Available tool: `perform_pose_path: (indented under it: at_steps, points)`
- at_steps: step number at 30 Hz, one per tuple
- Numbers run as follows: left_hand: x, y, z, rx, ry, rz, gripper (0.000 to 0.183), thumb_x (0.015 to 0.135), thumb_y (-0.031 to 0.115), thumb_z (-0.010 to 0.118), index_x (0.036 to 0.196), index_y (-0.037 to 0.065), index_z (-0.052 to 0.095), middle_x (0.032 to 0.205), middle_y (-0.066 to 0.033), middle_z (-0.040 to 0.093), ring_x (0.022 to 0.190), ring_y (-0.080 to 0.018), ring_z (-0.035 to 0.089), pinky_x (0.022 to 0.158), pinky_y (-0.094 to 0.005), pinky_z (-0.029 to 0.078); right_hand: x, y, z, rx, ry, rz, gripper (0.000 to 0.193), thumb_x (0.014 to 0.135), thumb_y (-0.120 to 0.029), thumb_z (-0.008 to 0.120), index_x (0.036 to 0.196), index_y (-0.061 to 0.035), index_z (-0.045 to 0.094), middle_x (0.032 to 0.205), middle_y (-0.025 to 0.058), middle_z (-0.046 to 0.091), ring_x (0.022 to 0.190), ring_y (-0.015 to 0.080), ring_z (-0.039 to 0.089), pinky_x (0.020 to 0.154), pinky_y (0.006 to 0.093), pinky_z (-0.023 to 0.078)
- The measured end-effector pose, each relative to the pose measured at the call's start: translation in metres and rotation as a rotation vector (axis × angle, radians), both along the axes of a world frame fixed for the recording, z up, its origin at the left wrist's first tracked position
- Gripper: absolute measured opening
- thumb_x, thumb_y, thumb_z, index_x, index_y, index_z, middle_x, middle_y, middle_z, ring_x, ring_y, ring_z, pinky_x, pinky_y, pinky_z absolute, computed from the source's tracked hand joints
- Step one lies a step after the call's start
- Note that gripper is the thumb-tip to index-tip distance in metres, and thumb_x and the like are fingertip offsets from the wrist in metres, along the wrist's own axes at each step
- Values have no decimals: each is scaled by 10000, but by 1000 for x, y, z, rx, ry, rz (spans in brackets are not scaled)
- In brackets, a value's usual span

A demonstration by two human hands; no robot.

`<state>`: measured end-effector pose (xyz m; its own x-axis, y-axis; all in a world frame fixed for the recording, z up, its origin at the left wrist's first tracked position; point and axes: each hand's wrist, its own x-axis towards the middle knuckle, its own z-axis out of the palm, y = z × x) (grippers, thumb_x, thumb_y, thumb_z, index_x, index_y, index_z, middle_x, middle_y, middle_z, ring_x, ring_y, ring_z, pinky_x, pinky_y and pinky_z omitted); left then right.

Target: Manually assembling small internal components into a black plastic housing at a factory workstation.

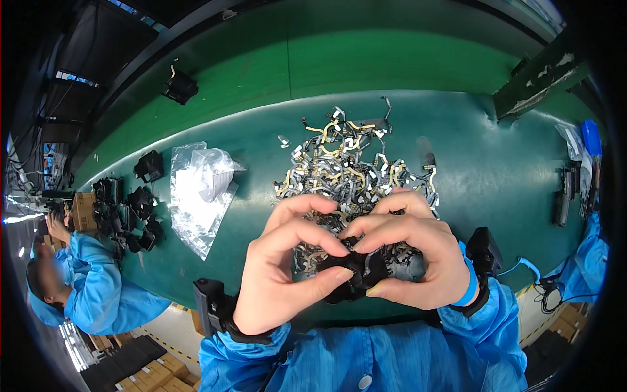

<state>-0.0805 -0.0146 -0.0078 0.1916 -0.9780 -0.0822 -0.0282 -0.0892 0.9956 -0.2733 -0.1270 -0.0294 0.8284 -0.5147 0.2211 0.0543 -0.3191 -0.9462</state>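
A small black moulded part is held between my two hands, close in front of me. My left hand pinches its left side with thumb and index finger. From the other side, my right hand grips it with thumb and fingertips; a blue band circles that wrist. The fingers partly cover the part, so its exact kind cannot be made out. Just beyond and partly beneath the hands lies a tangled heap of short flexible cables, grey, yellow and black, with small connectors.
On the green tabletop, left of the heap, lies a clear plastic bag. Several black parts cluster farther left, near a co-worker in blue. Another black part rests on the green strip behind. A post stands far right.
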Motion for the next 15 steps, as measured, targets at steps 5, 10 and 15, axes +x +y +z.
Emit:
perform_pose_path:
  at_steps: [5,10,15]
  points:
    - [6,-1,9,15,1,-116,198,707,-17,774,872,72,712,1206,-99,523,1175,-234,500,1039,-373,350,-1,-3,18,-73,54,24,487,698,-181,813,1136,-111,613,1140,23,662,1095,249,550,1074,518,265]
    - [-1,-2,7,-98,-81,82,161,717,-20,719,852,65,695,1222,-116,496,1172,-238,483,1032,-386,332,13,-15,31,-241,78,-12,506,709,-184,788,1158,-94,572,1060,49,627,1111,273,540,1098,529,252]
    - [0,0,-18,-371,-736,391,448,724,100,711,1151,64,580,1348,-199,432,1243,-358,433,1050,-467,312,68,-87,19,-626,22,-569,425,687,-175,738,1054,-76,548,989,77,657,989,300,555,964,446,369]
